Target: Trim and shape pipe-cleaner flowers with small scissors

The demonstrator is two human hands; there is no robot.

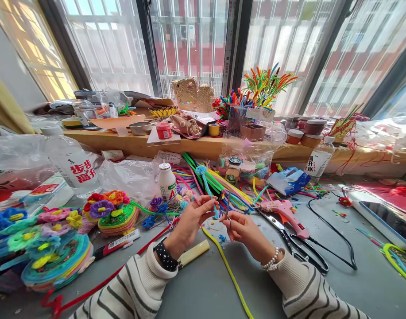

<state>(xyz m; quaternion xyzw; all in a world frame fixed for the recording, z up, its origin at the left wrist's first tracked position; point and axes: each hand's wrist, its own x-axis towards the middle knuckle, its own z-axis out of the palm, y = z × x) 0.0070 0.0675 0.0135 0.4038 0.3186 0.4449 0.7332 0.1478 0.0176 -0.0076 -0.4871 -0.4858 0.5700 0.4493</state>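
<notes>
Taking the clock from between the two hands, a layered teal disc (58,270) topped with fuzzy flowers is sitting between eight and nine, on the grey counter (262,292). A clear water bottle (73,170) with red lettering is standing between nine and ten. A red ribbon (90,292) is trailing toward eight. At nine, a green-topped disc (118,219) is carrying red, purple and orange flowers, and a white-capped bottle (167,181) is standing at ten.

The left hand (189,221) is keeping its grip closed, pinching a light-blue chenille stem (207,181) that is rising toward twelve with a fluffy tuft at its top. A cream-coloured handle (198,252) is lying at seven, near the left wrist. A yellow chenille stem (227,270) is running between five and six.

The right hand (242,228) is closing its grip on small metal scissors (228,206), whose blades are pointing up just beside the light-blue stem. A lidded glass jar (233,170) is standing at one. A pink hot-glue gun (285,215) is lying at three, a blue-and-white packet (289,180) is resting at two, and large black-handled scissors (299,248) are lying between three and four.
</notes>
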